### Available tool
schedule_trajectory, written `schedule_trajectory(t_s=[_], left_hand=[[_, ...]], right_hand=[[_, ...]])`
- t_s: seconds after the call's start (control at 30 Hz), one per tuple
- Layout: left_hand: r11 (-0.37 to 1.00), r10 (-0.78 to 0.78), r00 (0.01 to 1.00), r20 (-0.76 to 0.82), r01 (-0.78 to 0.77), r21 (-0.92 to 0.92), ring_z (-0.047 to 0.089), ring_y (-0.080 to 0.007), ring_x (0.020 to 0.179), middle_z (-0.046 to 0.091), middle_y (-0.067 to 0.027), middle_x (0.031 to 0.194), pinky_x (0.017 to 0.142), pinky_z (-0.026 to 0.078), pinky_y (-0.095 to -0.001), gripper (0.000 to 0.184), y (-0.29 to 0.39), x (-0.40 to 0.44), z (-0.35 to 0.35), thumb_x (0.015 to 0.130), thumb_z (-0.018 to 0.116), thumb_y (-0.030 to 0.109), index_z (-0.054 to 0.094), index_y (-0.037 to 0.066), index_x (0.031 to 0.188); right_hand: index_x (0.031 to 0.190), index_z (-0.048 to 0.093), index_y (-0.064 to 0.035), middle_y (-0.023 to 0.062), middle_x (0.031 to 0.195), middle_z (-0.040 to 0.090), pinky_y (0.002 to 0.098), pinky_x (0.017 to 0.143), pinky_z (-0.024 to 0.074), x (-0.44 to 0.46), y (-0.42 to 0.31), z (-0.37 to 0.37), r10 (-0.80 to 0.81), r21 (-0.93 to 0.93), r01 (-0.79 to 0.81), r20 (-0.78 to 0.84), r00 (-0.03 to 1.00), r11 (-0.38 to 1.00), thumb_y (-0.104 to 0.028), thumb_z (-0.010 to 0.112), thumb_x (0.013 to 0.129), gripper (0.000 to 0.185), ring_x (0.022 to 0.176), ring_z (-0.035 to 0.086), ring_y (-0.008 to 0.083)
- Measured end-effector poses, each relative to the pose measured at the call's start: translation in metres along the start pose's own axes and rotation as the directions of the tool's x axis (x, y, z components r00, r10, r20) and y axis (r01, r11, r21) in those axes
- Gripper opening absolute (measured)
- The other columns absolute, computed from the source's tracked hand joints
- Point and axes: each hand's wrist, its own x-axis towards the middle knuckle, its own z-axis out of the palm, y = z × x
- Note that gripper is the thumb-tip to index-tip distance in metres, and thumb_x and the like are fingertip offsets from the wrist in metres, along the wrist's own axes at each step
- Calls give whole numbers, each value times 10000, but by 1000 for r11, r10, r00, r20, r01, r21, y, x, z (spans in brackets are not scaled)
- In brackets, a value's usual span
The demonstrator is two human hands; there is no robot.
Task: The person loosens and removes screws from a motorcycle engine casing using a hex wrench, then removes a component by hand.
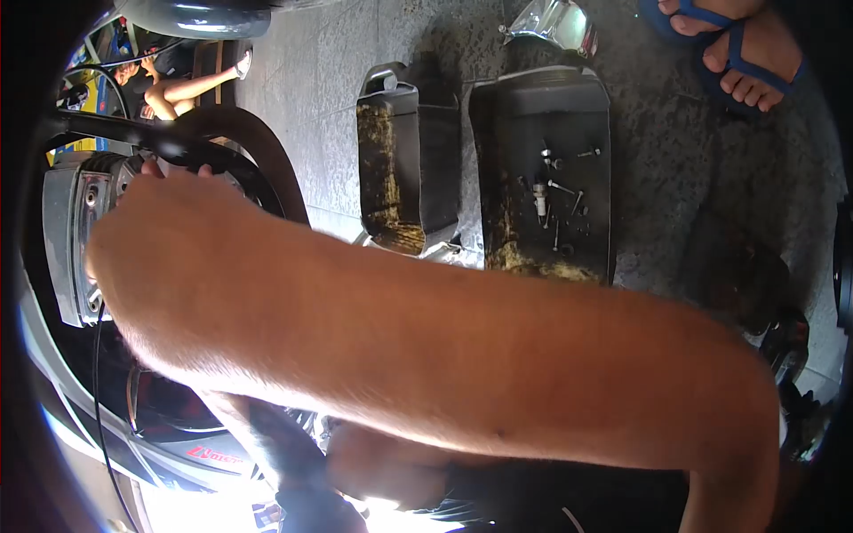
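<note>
My right forearm stretches across the frame from the right. My right hand point(164, 218) is at a motorcycle's engine, its back turned to me and its fingers bent out of sight. It looks closed, but what it grips is hidden behind it. A grey finned metal engine part point(67, 235) with bolt holes stands right beside the hand. Above the hand runs a black tube point(133, 133), and a thin black cable point(98, 391) hangs below. My left hand is out of sight; a blurred, partly shadowed limb point(275, 444) shows beneath the forearm.
A cut-open dark plastic container point(440, 169) stands on the grey floor point(320, 80). The larger cut-open container point(542, 102) beside it holds several bolts and a spark plug point(539, 200). A clear plastic bag point(555, 25) lies behind. Sandalled feet point(755, 53) and a seated person point(178, 93) are nearby.
</note>
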Motion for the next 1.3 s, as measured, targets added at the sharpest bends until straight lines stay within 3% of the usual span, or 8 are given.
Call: schedule_trajectory(t_s=[0.23, 0.57, 0.77, 0.93, 0.97, 1.07, 1.17, 1.3], left_hand=[[1000, -11, 1000, -18, 11, 6, 383, -232, 1285, 426, -126, 1339, 1091, 253, -452, 377, 2, 1, 1, 987, 329, 257, 400, 37, 1284], [996, -23, 999, -36, 20, -85, 408, -272, 1278, 483, -130, 1288, 1100, 245, -503, 358, -3, 9, -7, 996, 313, 261, 446, 25, 1230], [968, -56, 997, -59, 40, -248, 423, -296, 1274, 518, -132, 1257, 1105, 241, -533, 356, -3, 6, -25, 1001, 304, 263, 473, 19, 1197], [756, -179, 979, 97, 200, -623, 535, -320, 1144, 624, -138, 1088, 1068, 331, -459, 375, 0, 20, -30, 990, 339, 355, 561, 79, 1114], [952, -227, 970, -92, 201, -231, 534, -327, 1136, 620, -133, 1072, 1051, 352, -461, 357, 13, 17, -10, 987, 355, 352, 561, 82, 1098], [951, -177, 969, -170, 124, -285, 530, -328, 1128, 608, -124, 1039, 990, 413, -458, 341, 10, 15, -9, 978, 396, 370, 551, 77, 1054], [820, -313, 942, -124, 202, -535, 576, -254, 1025, 617, -112, 1002, 888, 475, -382, 325, 2, 13, -22, 978, 419, 355, 549, 63, 1036], [739, -236, 969, 79, 232, -633, 604, -189, 949, 636, -93, 1018, 817, 501, -329, 204, -21, 17, -34, 958, 489, 243, 537, 62, 1038]], right_hand=[[983, 563, 15, 251, 1114, 547, 575, 1050, 250, -5, 11, 49, -132, 94, 224, -571, 810, 970, -185, 588, 827, 255, 1237, 425, 371], [1323, 406, -14, 150, 1187, 517, 421, 1068, 297, -7, 13, 80, -111, 154, 321, -730, 674, 934, -125, 511, 900, 449, 1170, 487, 253], [1292, 483, 7, 139, 1256, 562, 281, 827, 471, -17, 6, 89, 264, 688, 229, -532, 804, 689, -145, 483, 961, 364, 980, 597, 152], [1146, 530, 2, 93, 1095, 607, 207, 558, 403, 12, -1, 93, 283, 650, 455, -714, 641, 609, -302, 355, 1010, 376, 580, 459, 63], [1167, 502, 13, 77, 990, 599, 185, 493, 317, 19, -9, 83, 260, 628, 433, -715, 648, 647, -336, 328, 1012, 420, 531, 351, 35], [1123, 588, -56, 130, 1071, 559, 385, 1022, 317, 18, -2, 67, -7, 256, 184, -567, 823, 949, 1, 496, 878, 268, 1048, 548, 297], [915, 673, -87, 138, 1057, 528, 355, 847, 471, 7, 4, 26, -263, -114, 244, -205, 943, 963, 139, 559, 680, 345, 1048, 542, 301], [682, 638, -52, 100, 971, 530, 317, 744, 473, 12, -9, 7, -369, -296, 300, -216, 904, 907, 152, 538, 630, 233, 882, 549, 242]])
